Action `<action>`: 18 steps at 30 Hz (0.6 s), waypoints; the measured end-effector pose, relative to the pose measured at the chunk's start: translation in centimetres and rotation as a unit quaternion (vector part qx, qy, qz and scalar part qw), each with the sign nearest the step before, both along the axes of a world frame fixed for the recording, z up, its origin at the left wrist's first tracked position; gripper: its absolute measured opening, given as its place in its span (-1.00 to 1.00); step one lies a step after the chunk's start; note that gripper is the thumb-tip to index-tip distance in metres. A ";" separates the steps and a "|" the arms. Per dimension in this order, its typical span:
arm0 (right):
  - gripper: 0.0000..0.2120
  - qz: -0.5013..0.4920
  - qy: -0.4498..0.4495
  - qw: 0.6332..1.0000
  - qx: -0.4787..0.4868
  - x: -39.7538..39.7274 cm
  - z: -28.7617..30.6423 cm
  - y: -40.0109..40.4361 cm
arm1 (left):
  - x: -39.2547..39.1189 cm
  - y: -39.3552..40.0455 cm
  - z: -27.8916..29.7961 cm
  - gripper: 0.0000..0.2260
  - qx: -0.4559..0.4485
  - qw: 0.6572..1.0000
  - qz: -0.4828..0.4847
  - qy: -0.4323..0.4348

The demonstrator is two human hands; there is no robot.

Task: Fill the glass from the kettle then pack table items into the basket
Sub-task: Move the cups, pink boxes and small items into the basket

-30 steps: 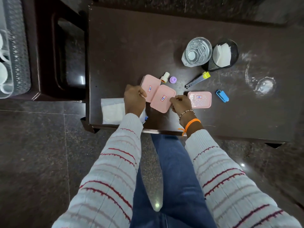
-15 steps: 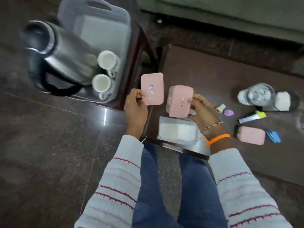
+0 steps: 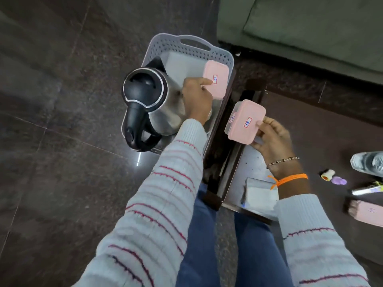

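Observation:
A grey perforated basket (image 3: 187,48) stands on a dark side table, with a steel kettle (image 3: 149,106) with a black lid inside it. My left hand (image 3: 196,98) holds a pink lidded box (image 3: 217,79) over the basket's right side, beside the kettle. My right hand (image 3: 271,137) grips a second pink box (image 3: 245,122) above the gap between the side table and the dark table (image 3: 331,137). The glass (image 3: 369,163) of water shows only partly at the right edge.
On the dark table lie a white folded cloth (image 3: 261,195), a small cream bottle (image 3: 327,175), a purple cap (image 3: 338,180), a clipper-like tool (image 3: 366,190) and a third pink box (image 3: 369,212). A green sofa (image 3: 310,27) stands behind.
Both hands lifted a pink box each off the dark table and carried them left. The left one now hangs over the basket; the right one trails behind it.

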State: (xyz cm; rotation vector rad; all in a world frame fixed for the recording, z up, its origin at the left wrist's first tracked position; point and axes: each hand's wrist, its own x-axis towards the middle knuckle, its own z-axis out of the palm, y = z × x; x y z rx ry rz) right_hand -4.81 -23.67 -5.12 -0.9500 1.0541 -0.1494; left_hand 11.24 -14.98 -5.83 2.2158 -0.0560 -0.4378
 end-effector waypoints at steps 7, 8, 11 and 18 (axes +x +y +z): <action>-0.81 -0.007 0.043 0.997 -0.059 1.6 -0.4 -1.5 | 3.3 -1.6 -3.7 -0.65 0.096 0.991 -0.072 0.051; -0.81 -0.002 0.048 0.997 -0.064 2.0 -0.4 -1.7 | 3.5 -1.6 -3.9 -0.66 0.099 0.990 -0.076 0.060; -0.80 0.015 0.061 0.994 -0.090 3.8 -0.5 -2.2 | 3.9 -1.3 -4.2 -0.67 0.080 0.987 -0.082 0.114; -0.77 0.067 0.116 0.976 -0.172 11.0 -1.9 -2.3 | 4.3 -1.2 -3.2 -0.70 -0.048 0.979 0.006 0.200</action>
